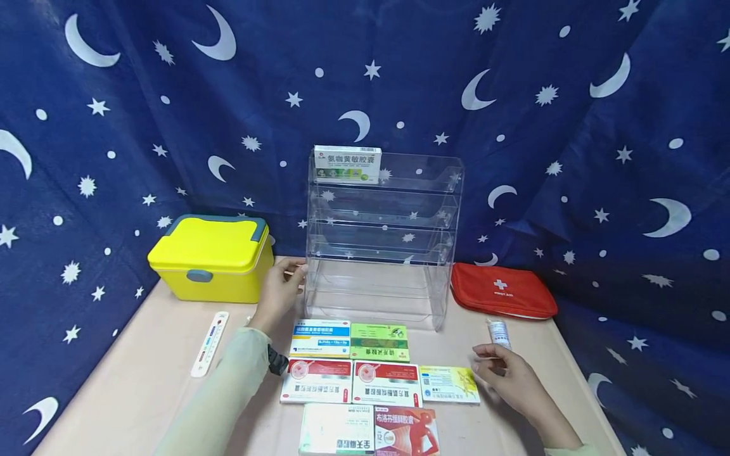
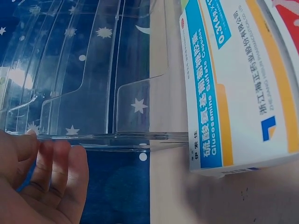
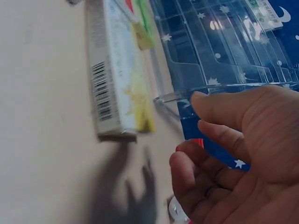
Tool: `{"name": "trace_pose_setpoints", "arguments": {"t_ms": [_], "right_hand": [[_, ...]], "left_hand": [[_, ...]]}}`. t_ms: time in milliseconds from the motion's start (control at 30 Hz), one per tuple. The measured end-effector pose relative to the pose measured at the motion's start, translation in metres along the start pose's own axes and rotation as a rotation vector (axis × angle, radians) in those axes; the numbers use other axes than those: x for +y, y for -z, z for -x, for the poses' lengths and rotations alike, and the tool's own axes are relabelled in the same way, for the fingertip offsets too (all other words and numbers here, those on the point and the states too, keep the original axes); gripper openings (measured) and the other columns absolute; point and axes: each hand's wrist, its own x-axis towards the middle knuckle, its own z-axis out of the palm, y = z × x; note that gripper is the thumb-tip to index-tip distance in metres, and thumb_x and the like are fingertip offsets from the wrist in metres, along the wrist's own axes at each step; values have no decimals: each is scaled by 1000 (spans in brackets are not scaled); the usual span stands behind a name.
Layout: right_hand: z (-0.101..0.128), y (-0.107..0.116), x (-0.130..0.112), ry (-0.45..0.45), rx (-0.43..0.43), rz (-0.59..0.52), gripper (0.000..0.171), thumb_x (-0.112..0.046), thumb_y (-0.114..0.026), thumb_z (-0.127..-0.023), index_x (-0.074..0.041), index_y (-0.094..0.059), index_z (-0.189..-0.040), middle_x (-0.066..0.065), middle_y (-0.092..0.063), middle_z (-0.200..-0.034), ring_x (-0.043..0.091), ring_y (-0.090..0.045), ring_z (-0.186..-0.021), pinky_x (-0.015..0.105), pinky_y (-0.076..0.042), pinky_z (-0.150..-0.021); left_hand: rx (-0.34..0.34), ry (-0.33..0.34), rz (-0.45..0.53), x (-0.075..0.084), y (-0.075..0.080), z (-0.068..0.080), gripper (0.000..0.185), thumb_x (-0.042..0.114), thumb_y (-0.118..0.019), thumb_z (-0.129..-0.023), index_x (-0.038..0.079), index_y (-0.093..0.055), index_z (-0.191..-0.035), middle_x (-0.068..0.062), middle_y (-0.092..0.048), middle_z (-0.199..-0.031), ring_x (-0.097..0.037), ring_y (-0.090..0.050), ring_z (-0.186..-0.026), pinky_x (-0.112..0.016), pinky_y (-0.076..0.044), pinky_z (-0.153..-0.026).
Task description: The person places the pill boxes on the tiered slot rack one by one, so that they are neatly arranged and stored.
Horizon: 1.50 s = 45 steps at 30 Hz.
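Note:
A clear tiered display rack (image 1: pixel 371 304) stands at the back middle, with a white-and-green medicine box (image 1: pixel 348 166) in its top tier. My left hand (image 1: pixel 281 292) is at the rack's left side, its fingertips (image 2: pixel 77 156) touching the side wall. My right hand (image 1: pixel 510 379) holds nothing, fingers loosely bent. It hovers beside a white-and-yellow medicine box (image 1: pixel 449 384) and just in front of a small white bottle (image 1: pixel 499 334). Before the rack lie a blue-and-white glucosamine capsule box (image 1: pixel 320 338), a green box (image 1: pixel 379 342), two red-and-white boxes (image 1: pixel 317 381), a white box (image 1: pixel 336 429) and a red ibuprofen box (image 1: pixel 406 432).
A yellow lidded case (image 1: pixel 211 259) with a grey latch stands at the back left, a white thermometer (image 1: pixel 210 344) in front of it. The red first-aid pouch (image 1: pixel 502 291) lies right of the rack. A blue moon-and-star cloth (image 1: pixel 399 82) hangs close behind everything.

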Motion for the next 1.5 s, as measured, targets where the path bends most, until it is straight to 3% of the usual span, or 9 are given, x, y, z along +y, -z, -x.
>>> {"name": "trace_pose_setpoints", "arguments": {"t_ms": [233,400,600,933,1267,1500], "right_hand": [[12,-15,12,-45,-2,5,53,-20,-83,-87,-2,-60,-131,8,-66,-115,21,-62,-93,29,-55,-61],[13,-23,17,-31,-15,18,59,-23,-84,-86,0,-59,-134,4,-65,-111,17,-60,-92,30,-55,-73],[12,-25,20,-4,-18,56,56,-27,-81,-88,-1,-62,-134,2,-66,-110,17,-58,-94,41,-54,-86],[8,-27,22,-14,-25,66,57,-28,-81,-89,-1,-62,-135,3,-64,-110,20,-55,-96,41,-53,-87],[6,-25,23,24,-43,55,44,-27,-81,-89,-8,-65,-125,2,-59,-101,20,-52,-93,36,-46,-78],[6,-20,25,12,47,-15,42,-15,-82,-87,-5,-62,-122,6,-59,-97,21,-52,-86,27,-45,-67]], "left_hand": [[-1,7,-13,-1,2,3,26,19,-61,-104,8,-65,-127,-10,-63,-103,-26,-63,-88,-34,-62,-74],[-10,-4,-9,-1,2,3,26,20,-60,-105,7,-65,-127,-11,-63,-103,-26,-63,-87,-34,-62,-73],[-11,7,-16,2,1,2,27,21,-60,-104,9,-65,-128,-10,-63,-104,-26,-63,-88,-33,-62,-73],[-21,11,-10,0,0,1,28,21,-60,-104,8,-64,-129,-11,-62,-105,-27,-63,-89,-33,-62,-74],[-6,16,-14,-2,1,3,28,22,-59,-105,9,-64,-130,-12,-62,-106,-26,-63,-90,-34,-62,-76],[-13,19,-24,-2,-1,3,28,22,-59,-105,11,-64,-130,-11,-62,-106,-26,-63,-90,-33,-62,-75]]}}
